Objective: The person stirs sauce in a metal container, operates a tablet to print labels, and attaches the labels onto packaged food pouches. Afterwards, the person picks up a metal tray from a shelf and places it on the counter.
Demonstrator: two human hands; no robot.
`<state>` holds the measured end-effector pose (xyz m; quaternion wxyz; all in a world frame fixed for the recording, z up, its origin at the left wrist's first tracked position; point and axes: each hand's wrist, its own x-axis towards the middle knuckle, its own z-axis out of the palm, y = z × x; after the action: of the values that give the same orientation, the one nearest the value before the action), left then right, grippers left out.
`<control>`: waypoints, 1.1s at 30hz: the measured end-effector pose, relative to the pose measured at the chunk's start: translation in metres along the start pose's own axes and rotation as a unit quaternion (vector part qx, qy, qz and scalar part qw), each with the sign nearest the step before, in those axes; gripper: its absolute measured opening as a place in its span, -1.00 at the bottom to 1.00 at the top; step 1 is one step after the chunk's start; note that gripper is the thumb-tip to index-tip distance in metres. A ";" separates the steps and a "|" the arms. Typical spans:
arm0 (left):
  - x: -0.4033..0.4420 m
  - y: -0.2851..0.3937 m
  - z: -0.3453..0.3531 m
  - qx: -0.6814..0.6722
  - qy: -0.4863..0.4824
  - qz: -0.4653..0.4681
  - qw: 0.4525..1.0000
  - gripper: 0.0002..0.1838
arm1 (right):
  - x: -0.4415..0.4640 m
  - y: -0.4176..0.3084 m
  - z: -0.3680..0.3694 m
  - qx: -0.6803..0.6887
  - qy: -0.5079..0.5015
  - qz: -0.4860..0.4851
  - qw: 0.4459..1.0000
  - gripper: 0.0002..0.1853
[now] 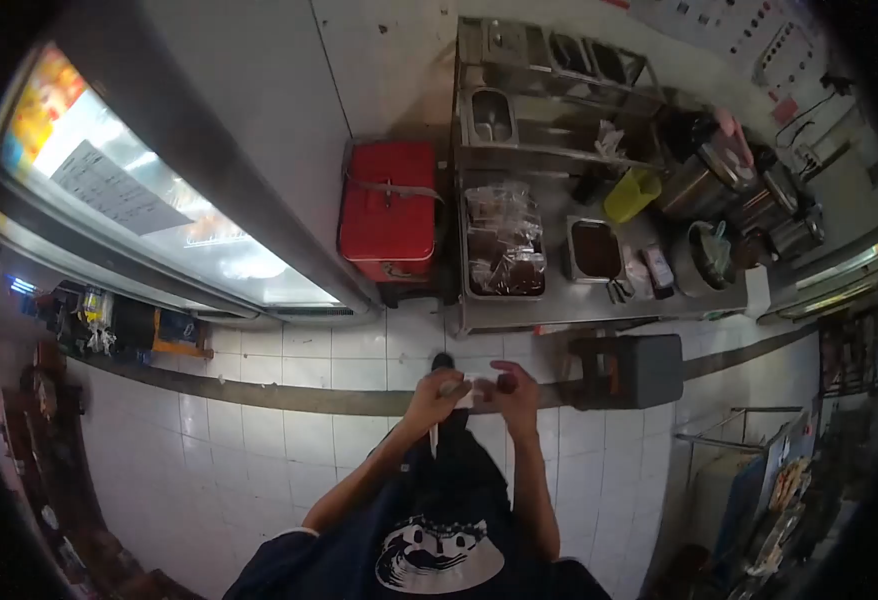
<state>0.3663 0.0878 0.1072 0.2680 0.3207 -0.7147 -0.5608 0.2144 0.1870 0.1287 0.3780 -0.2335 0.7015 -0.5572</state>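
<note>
My left hand (431, 402) is in front of my body, closed around what looks like a knife. Its thin pale blade (434, 442) points down toward me, and a brownish handle end shows at the fingers. Beside it on the right, my right hand (517, 398) has its fingers curled around a small dark red round piece (506, 383), whose kind is too small to tell. A small whitish patch (475, 392) shows between the two hands; I cannot make out what it is.
A steel counter (519, 312) ahead bears a tray of bagged food (504, 245), a steel pan (595, 250), a yellow-green container (632, 195) and pots. A red cooler box (389, 205) stands left of it, near a glass-door fridge (159, 200). A dark stool (649, 370) is at right.
</note>
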 end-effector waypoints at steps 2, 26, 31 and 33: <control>0.031 -0.016 0.009 0.034 -0.038 -0.045 0.998 -0.73 | 0.028 0.013 -0.010 -0.027 0.026 -0.025 0.999 -0.66; 0.186 -0.111 0.040 -0.279 -0.019 -0.262 0.924 -0.65 | 0.214 0.063 0.017 -0.148 0.131 -0.094 0.976 -0.55; 0.193 -0.134 0.044 -0.207 -0.088 -0.325 0.919 -0.73 | 0.218 0.075 0.015 -0.242 0.129 -0.109 0.956 -0.55; 0.188 -0.141 0.049 -0.237 0.008 -0.250 0.939 -0.77 | 0.217 0.056 0.017 -0.251 0.127 -0.065 0.958 -0.53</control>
<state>0.2298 -0.0474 -0.0371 0.1932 0.4206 -0.4555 -0.7604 0.1020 0.0297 0.0147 0.1781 -0.2937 0.8439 -0.4121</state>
